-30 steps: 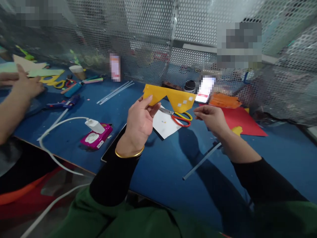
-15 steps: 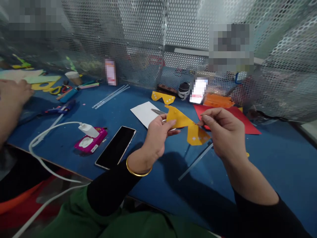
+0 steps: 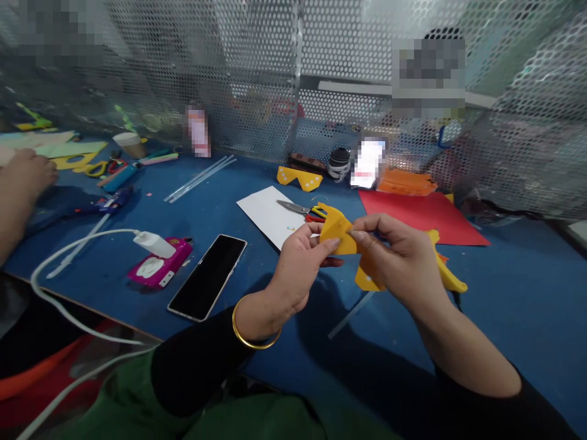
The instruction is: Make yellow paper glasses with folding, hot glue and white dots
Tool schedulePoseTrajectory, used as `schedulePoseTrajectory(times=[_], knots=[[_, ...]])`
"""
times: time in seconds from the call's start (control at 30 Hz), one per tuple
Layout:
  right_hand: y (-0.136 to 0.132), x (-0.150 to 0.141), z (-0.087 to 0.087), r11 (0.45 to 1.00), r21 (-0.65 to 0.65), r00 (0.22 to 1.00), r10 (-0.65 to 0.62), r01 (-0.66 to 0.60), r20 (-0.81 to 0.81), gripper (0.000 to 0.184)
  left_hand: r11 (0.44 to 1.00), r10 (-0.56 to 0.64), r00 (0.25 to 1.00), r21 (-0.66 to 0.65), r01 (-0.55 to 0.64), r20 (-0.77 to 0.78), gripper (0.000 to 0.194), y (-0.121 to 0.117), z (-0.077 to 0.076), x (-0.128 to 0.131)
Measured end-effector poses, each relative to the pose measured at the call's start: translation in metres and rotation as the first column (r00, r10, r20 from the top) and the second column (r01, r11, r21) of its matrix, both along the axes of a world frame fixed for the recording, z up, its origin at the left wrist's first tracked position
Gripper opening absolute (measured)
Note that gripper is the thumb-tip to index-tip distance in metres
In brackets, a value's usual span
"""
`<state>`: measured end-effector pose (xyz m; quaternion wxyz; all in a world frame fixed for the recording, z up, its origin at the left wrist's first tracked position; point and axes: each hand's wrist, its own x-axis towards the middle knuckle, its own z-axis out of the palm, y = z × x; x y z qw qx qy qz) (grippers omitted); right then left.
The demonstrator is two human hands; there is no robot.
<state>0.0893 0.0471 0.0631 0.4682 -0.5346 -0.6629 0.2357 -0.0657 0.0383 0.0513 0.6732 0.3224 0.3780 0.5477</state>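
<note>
Both my hands meet over the blue table [image 3: 504, 293] on a yellow paper cutout [image 3: 337, 233]. My left hand [image 3: 300, 266] pinches its upper left part. My right hand [image 3: 397, 260] grips its right part, and a lobe of the cutout hangs below the fingers. The sheet is bent between the hands. Behind it lie scissors [image 3: 305, 211] with red and yellow handles on a white sheet [image 3: 268, 211]. A second yellow cutout with white squares [image 3: 299, 178] lies farther back.
A black phone [image 3: 208, 276], a pink power bank with a white plug and cable [image 3: 158, 263], red paper [image 3: 422, 214], orange paper [image 3: 408, 181], clear sticks [image 3: 199, 177], a glue gun [image 3: 103, 201] and a lit phone [image 3: 368, 164] lie around. Another person's hand [image 3: 22, 177] rests far left. Perforated metal screens [image 3: 257, 73] stand behind.
The yellow cutout came down from being held up flat in my left hand. My right hand took hold of it, and both hands have drawn together, bending it.
</note>
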Motion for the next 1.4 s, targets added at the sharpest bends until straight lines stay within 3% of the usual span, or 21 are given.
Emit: schedulePoseTrajectory(times=[0.23, 0.47, 0.63, 0.77, 0.93, 1.03, 1.17, 1.4], knots=[[-0.003, 0.003, -0.002, 0.997, 0.069, 0.998, -0.031, 0.027, 0.053, 0.007, 0.991, 0.085, 0.990, 0.117, -0.071, -0.113, 0.038, 0.000, 0.003, -0.002], [-0.006, 0.003, 0.001, 0.997, 0.071, 0.999, -0.002, -0.002, 0.054, 0.007, 0.984, 0.024, 0.972, 0.176, 0.018, -0.236, 0.046, 0.002, 0.003, -0.009], [-0.004, 0.005, 0.001, 0.994, 0.096, 0.988, 0.028, -0.043, 0.152, 0.008, 0.980, -0.036, 0.944, 0.175, 0.098, -0.329, 0.052, 0.003, 0.006, -0.013], [0.000, 0.005, -0.001, 0.986, 0.152, 0.988, 0.042, -0.064, 0.147, 0.006, 0.984, -0.028, 0.962, 0.163, 0.075, -0.271, 0.048, 0.004, 0.008, -0.013], [-0.001, 0.004, 0.002, 0.990, 0.136, 0.998, -0.037, 0.031, 0.044, 0.007, 0.990, 0.056, 0.978, 0.135, -0.029, -0.200, 0.021, 0.003, 0.008, -0.011], [-0.003, 0.002, 0.004, 0.991, 0.119, 0.997, -0.069, 0.066, 0.022, 0.007, 0.989, 0.041, 0.982, 0.149, -0.013, -0.186, 0.011, 0.003, 0.009, -0.009], [-0.007, -0.001, 0.003, 0.993, 0.097, 0.998, -0.061, 0.062, -0.010, 0.005, 0.987, -0.027, 0.980, 0.148, 0.057, -0.197, 0.012, 0.001, 0.008, -0.007], [-0.011, -0.008, 0.002, 0.993, 0.105, 0.998, -0.042, 0.047, -0.052, 0.006, 0.990, -0.004, 0.984, 0.139, 0.028, -0.175, 0.008, 0.000, 0.005, -0.006]])
